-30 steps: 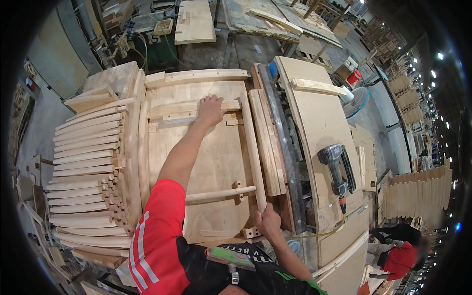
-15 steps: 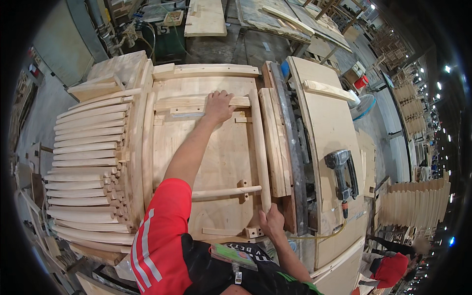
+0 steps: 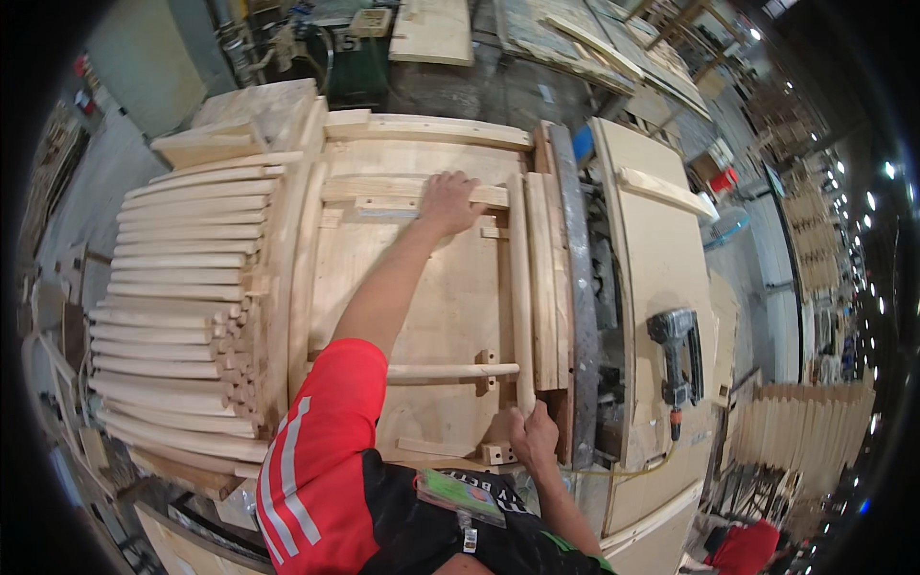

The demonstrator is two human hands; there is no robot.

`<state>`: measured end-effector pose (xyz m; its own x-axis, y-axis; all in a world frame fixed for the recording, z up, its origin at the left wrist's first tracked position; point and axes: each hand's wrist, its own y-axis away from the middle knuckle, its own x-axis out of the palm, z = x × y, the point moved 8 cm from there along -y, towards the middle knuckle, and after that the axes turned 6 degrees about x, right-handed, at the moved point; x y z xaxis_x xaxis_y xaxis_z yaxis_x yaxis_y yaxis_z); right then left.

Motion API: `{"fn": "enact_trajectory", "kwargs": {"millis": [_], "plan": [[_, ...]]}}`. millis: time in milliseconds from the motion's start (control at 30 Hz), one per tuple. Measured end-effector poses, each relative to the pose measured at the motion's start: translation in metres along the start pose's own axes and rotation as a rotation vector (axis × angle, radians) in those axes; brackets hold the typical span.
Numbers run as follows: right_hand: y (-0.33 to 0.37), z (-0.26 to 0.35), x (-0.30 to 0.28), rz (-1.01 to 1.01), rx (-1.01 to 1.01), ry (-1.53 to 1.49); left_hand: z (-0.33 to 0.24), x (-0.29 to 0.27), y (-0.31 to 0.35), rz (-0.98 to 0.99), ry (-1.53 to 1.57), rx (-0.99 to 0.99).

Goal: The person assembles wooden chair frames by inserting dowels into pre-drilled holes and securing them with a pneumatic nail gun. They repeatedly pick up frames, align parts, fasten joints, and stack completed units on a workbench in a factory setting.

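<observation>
A pale wooden frame lies on a plywood-topped jig [image 3: 436, 316]. My left hand [image 3: 450, 203] is closed over its far crossrail [image 3: 374, 188], close to the right end. Down at the near end, my right hand [image 3: 535, 436] wraps round the tip of the right-hand wooden leg [image 3: 522, 287]. A thin round rung [image 3: 450, 370] meets that leg above my right hand. Small wooden blocks [image 3: 496, 452] with dark holes sit on the jig near the right hand. My fingers partly hide the crossrail and the leg's tip.
Left of the jig, many curved wooden sticks [image 3: 182, 287] lie stacked. A nail gun [image 3: 677, 355] with a yellow hose rests on the board [image 3: 661, 259] at right, past a metal rail [image 3: 581, 287]. A person in red [image 3: 747, 548] is at the lower right.
The whole view has shifted a little, so the bench sits farther right. Both hands keep their holds on the crossrail and the leg. The person at lower right appears lower in the picture.
</observation>
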<state>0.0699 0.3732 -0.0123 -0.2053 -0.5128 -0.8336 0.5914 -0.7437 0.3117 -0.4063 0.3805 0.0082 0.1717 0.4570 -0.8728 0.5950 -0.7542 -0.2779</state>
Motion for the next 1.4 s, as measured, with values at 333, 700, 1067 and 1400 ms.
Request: {"fn": "enact_trajectory", "kwargs": {"millis": [333, 700, 1067, 1400], "plan": [[0.063, 0.094, -0.023, -0.267, -0.51, 0.157, 0.019, -0.036, 0.033, 0.058, -0.176, 0.128], [0.069, 0.094, 0.035, 0.042, -0.7, 0.009, 0.021, -0.03, 0.034, 0.011, -0.195, 0.071], [0.063, 0.091, 0.028, 0.056, -0.628, 0.016, 0.009, -0.047, 0.024, 0.112, -0.188, 0.067], [0.067, 0.092, 0.025, 0.088, -0.602, -0.018, -0.001, -0.054, 0.033, 0.124, -0.321, 0.089]]}}
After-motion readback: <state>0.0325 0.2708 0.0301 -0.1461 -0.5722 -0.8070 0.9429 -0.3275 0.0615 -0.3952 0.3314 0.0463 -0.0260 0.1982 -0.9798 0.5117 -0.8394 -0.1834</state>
